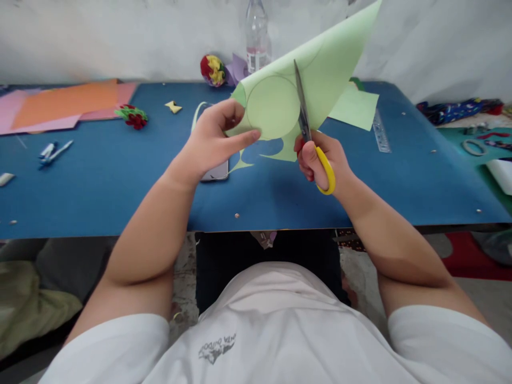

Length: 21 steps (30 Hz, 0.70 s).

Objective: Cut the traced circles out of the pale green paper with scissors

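A large sheet of light green paper (340, 58) is held up above the blue table, its left edge pinched by my left hand (218, 130). A circle (274, 106) is drawn on it in a thin line, close to my left fingertips. My right hand (324, 157) grips a pair of scissors (303, 106) with yellow and red handles. Their blades point upward across the sheet, just right of the circle. Green offcuts (282, 152) with curved edges lie on the table below the sheet. Partly hidden by my left hand is a phone (216, 172).
Orange and pink sheets (72, 104) lie at the left, with a red and green paper flower (133, 116), a compass (56, 152) and a yellow scrap (173, 106) nearby. A plastic bottle (256, 34) and colourful ball (213, 70) stand by the wall. A clear ruler (381, 130) lies right.
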Motion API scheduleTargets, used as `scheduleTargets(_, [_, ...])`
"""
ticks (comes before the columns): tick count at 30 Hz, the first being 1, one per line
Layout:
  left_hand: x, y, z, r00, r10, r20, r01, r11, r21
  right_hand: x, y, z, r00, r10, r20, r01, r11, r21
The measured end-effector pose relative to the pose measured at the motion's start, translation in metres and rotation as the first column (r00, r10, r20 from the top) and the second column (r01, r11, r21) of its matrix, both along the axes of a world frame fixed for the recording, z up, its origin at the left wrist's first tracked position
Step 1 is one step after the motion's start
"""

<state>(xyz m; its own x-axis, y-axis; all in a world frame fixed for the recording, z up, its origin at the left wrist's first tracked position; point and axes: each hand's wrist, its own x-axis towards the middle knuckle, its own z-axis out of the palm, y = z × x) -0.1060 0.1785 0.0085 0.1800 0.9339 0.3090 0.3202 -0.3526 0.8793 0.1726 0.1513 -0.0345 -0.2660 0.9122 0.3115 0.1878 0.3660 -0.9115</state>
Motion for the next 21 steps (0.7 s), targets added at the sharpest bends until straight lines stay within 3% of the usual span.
scheduleTargets(3, [0.003, 0.004, -0.002, 0.995, 0.027, -0.093, -0.017, 0.994, 0.110, -0.001, 0.002, -0.002, 1.000, -0.030, -0.004, 0.030, 0.999, -0.016])
scheduleTargets(9, [0.004, 0.000, 0.000, 0.983, 0.091, -0.159, -0.061, 0.981, 0.182, -0.004, 0.002, 0.001, 0.996, -0.062, -0.062, 0.059, 0.997, -0.057])
scheduleTargets(16, [0.006, -0.001, 0.000, 0.953, 0.184, -0.241, -0.080, 0.920, 0.384, -0.005, 0.004, 0.001, 0.995, -0.082, -0.059, 0.075, 0.992, -0.104])
scheduleTargets(21, [0.010, -0.007, -0.003, 0.967, -0.012, -0.256, 0.055, 0.985, 0.162, -0.005, 0.003, 0.001, 0.996, -0.082, -0.037, 0.079, 0.994, -0.074])
